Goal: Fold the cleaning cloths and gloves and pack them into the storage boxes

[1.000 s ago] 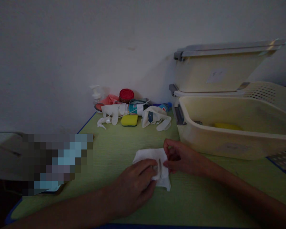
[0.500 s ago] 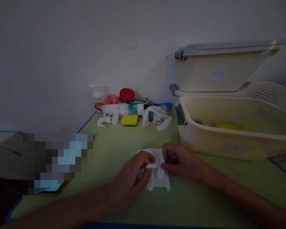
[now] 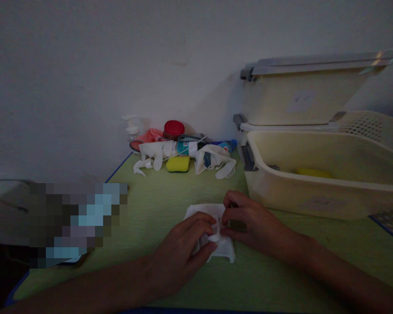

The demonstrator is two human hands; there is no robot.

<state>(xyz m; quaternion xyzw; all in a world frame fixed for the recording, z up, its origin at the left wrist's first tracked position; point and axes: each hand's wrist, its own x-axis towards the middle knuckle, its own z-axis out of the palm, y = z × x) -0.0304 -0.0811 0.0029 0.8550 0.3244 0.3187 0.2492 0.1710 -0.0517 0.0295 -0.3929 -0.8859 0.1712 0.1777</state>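
Table: a green top with a blue edge (image 3: 242,283) extends in front of you, dimly lit.
Left hand: your left hand (image 3: 185,250) lies over the near-left part of the cloth, thumb and fingers pinching a raised white fold.
Right hand: your right hand (image 3: 252,220) is at the cloth's right side, fingers curled, thumb and forefinger tips drawn toward each other at the fabric; you cannot tell whether they grip it.
White cloth: the white cloth (image 3: 196,210) lies on the table between and beneath your hands, partly folded; its layers are hard to separate by eye.
Left side: a flat object (image 3: 87,222), pixelated, lies near the table's left edge.
Cream bin: an uncovered cream bin (image 3: 294,198) stands at your right, beyond the right hand, with a yellow item (image 3: 314,173) inside.
Rear cluster: a yellow sponge (image 3: 178,164) lies in front, between a white spray nozzle (image 3: 147,164) and a white glove-like item (image 3: 227,169). Behind are a teal-labelled bottle (image 3: 183,148), a pink cloth (image 3: 153,135) and a red-lidded jar (image 3: 174,127).
Second bin: another cream bin (image 3: 271,102) rises behind the first, under a gray lid (image 3: 314,66).
Wall: a plain pale wall (image 3: 170,61) closes the background.
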